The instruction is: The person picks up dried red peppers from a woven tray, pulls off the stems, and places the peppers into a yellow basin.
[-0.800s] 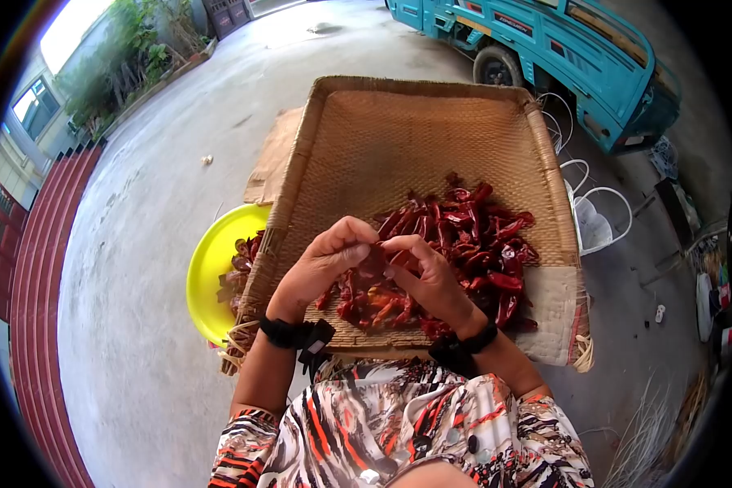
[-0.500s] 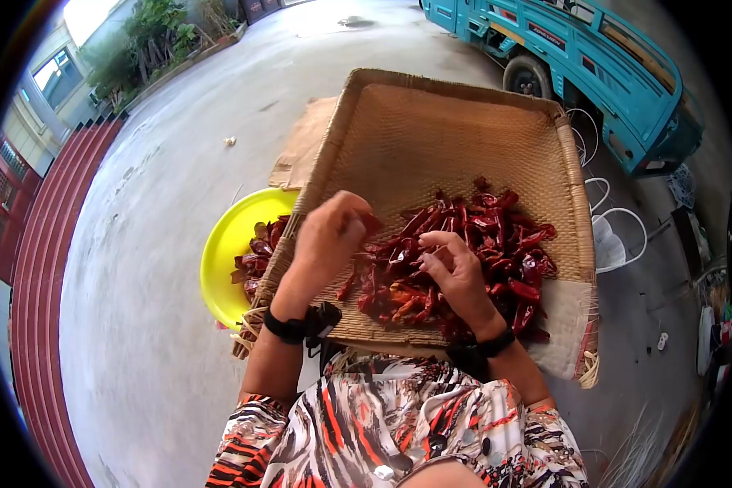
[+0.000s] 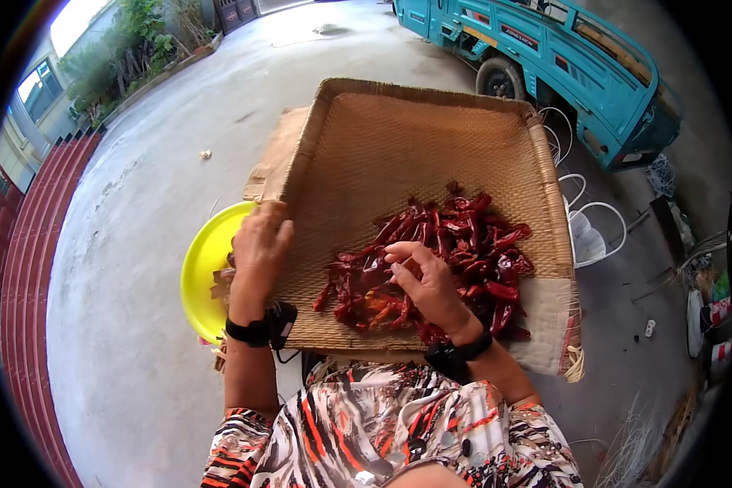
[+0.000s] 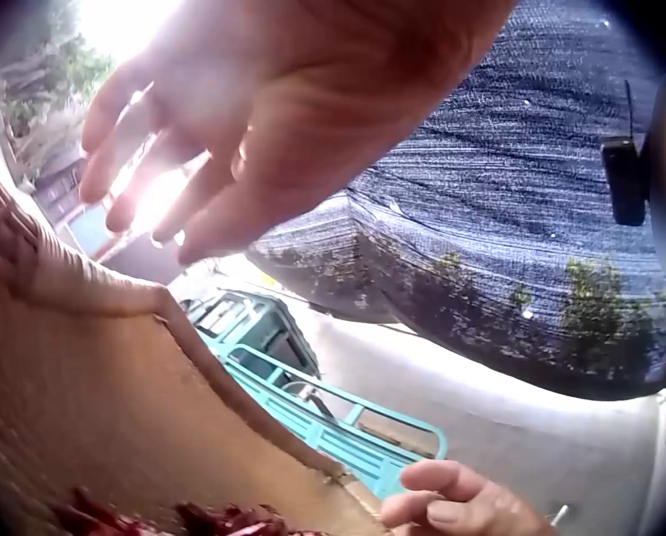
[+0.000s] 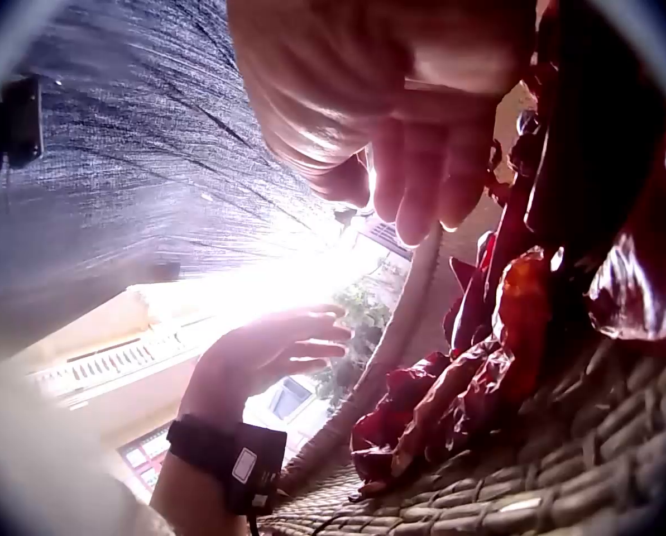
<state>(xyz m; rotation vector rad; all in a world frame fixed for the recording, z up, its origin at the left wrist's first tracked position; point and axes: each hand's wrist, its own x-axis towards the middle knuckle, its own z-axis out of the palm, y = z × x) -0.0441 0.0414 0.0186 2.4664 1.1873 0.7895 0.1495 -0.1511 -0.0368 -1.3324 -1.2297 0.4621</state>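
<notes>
In the head view, my left hand [image 3: 260, 248] is over the left rim of a woven basket [image 3: 415, 122], beside the yellow basin [image 3: 199, 285]. Its fingers stretch loosely in the left wrist view, with nothing held between them. A heap of dried red chili peppers [image 3: 464, 236] lies in the near half of the basket. Over the heap's near side hangs my right hand [image 3: 427, 281], fingers loosely bent and holding nothing. Wrinkled chili peppers [image 5: 500, 357] appear close below it in the right wrist view. More dried peppers [image 3: 222, 281] lie in the basin, partly hidden by the left hand.
Cardboard [image 3: 278, 154] lies on the concrete floor behind the basket's left side. A blue-green cargo tricycle [image 3: 561, 65] stands at the back right. White bags with handles [image 3: 594, 236] are right of the basket. Red steps [image 3: 45, 244] run along the left.
My hands were together over the peppers and then parted. The left hand carried a red pepper piece left to the basin side and no longer holds it. The right hand stayed over the heap.
</notes>
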